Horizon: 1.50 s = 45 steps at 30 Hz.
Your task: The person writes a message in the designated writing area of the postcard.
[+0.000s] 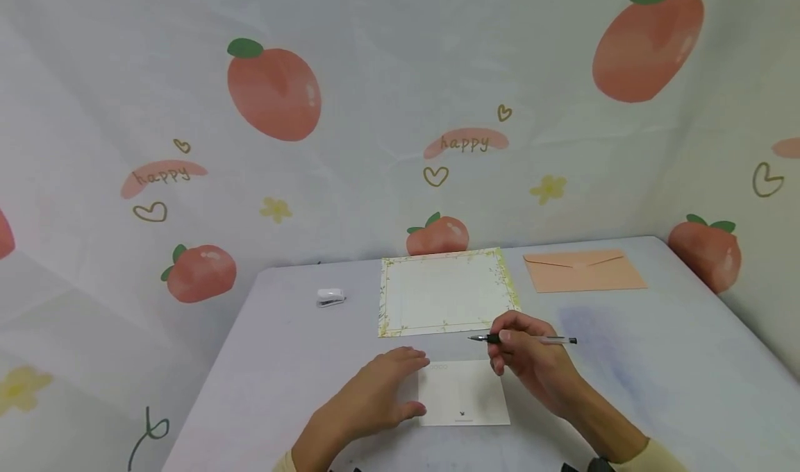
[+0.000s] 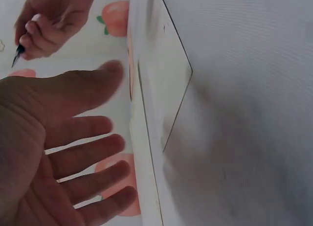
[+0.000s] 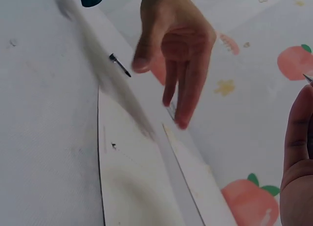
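Observation:
My right hand (image 1: 531, 354) holds a clear-barrelled gel pen (image 1: 550, 340) with a black grip, pinched between thumb and fingers. Its tip points left, above the gap between two sheets. Below lies a small cream card (image 1: 465, 395) with faint print at its top and a tiny dark motif near its bottom. At the card's left edge hovers my left hand (image 1: 387, 392), thumb and fingers spread and holding nothing. The left wrist view shows those fingers (image 2: 88, 150) raised beside the card. A small black piece like a pen cap (image 3: 120, 64) lies on the table in the right wrist view.
A larger letter sheet (image 1: 446, 291) with a yellow floral border lies behind the card. Right of it is a peach envelope (image 1: 584, 272); to the left sits a small white stapler (image 1: 330, 296). A peach-printed curtain (image 1: 375, 111) hangs at the table's back edge.

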Motion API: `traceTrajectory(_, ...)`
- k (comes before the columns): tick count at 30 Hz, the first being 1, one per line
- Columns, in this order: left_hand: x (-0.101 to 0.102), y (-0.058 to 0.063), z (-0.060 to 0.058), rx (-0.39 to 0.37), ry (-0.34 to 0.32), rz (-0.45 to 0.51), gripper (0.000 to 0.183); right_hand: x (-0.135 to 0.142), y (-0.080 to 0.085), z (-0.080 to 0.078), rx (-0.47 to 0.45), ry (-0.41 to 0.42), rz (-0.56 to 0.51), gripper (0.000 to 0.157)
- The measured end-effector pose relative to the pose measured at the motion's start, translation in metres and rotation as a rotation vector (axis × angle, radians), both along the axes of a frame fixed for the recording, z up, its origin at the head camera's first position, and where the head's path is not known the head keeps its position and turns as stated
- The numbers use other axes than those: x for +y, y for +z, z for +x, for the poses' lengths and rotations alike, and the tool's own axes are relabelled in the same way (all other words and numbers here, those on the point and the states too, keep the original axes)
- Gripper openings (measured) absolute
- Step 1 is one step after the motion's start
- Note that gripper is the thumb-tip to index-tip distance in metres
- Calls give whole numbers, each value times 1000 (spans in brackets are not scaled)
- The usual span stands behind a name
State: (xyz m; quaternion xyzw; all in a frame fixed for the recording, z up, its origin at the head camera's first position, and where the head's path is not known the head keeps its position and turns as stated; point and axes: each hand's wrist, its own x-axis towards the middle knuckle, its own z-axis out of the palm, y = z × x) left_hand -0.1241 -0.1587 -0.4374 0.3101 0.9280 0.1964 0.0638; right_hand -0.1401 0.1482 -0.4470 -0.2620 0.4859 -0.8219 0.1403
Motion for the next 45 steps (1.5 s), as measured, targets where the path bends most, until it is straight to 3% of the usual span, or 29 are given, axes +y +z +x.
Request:
traceTrajectory(3, 6, -2, -1, -18, -8, -82, 64, -7, 0, -4, -2, -12, 6, 31)
traceTrajectory(10, 19, -9, -3, -15, -33, -163, 57, -21, -5, -11, -25, -79, 54, 27)
traceTrajectory(15, 24, -15, -3, 98, -83, -211, 43, -30, -7, -14, -40, -132, 75, 25)
traceTrajectory(19, 29, -18, -4, 161, -76, -225, 37, -36, -10, -16, -62, -145, 83, 28)
traceTrajectory(26, 30, -18, -5, 119, -52, -234, 43, -42, -25, -23, -101, -96, 87, 31)
traceTrajectory(30, 29, -18, -5, 91, -50, -228, 48, -46, -36, -24, -141, -118, 116, 24)
traceTrajectory(36, 28, -17, -5, 112, -69, -246, 47, -56, -48, -27, -175, -203, 201, 7)
traceTrajectory(45, 23, -12, -7, 70, -80, -233, 51, -66, -55, -29, -70, -327, 477, 8)
